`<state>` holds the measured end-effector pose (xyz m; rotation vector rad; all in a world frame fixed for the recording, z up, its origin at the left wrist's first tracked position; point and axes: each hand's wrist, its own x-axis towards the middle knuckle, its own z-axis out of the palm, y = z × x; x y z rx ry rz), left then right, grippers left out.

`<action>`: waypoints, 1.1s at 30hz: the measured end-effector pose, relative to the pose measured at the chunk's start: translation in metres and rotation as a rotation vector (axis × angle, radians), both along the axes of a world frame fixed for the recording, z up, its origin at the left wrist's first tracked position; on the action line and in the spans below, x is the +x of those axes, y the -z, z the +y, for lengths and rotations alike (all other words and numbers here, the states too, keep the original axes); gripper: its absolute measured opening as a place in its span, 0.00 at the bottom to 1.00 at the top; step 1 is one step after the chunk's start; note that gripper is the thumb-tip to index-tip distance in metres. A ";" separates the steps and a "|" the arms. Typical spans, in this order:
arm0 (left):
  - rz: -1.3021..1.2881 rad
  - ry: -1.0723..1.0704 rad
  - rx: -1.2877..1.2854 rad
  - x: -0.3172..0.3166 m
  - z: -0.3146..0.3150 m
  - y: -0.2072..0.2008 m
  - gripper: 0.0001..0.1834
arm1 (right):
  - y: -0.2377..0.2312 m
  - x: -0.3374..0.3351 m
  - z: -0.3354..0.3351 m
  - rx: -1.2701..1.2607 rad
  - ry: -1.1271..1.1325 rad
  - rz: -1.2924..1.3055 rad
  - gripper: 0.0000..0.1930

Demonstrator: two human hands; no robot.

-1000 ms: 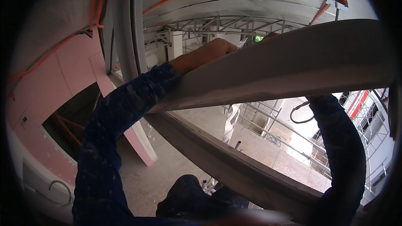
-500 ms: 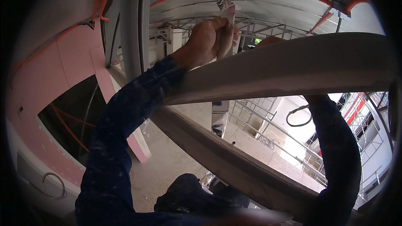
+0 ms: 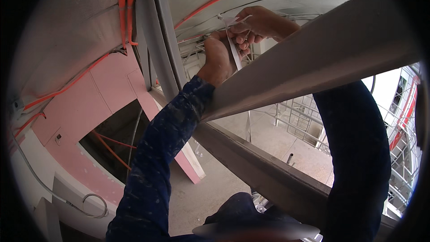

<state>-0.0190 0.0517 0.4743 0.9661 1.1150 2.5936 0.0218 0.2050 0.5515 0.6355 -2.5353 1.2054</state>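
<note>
White strip (image 3: 235, 56) (just one) hangs at two bare hands (image 3: 217, 54).

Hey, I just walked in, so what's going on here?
A person in dark blue sleeves is working a narrow pale strip with both bare hands. The left hand and right hand meet at it with fingers close together, beyond the upper beam; exactly which fingers pinch it is hard to tell. A second beam slants below. Around them are a pink wall with a dark opening and orange-red pipes.
</note>
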 end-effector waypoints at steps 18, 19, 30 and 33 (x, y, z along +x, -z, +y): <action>0.103 0.170 0.046 -0.012 0.003 0.009 0.11 | 0.027 0.018 -0.005 -0.168 -0.135 0.335 0.12; 0.115 0.169 0.039 -0.008 0.003 0.008 0.11 | 0.028 0.016 -0.007 -0.182 -0.133 0.321 0.11; 0.035 -0.226 -0.277 0.018 -0.016 0.011 0.22 | 0.016 -0.005 -0.004 -0.002 -0.032 0.541 0.11; 0.061 -0.355 -0.498 0.004 -0.041 0.036 0.31 | 0.011 -0.011 0.002 0.114 -0.053 0.510 0.11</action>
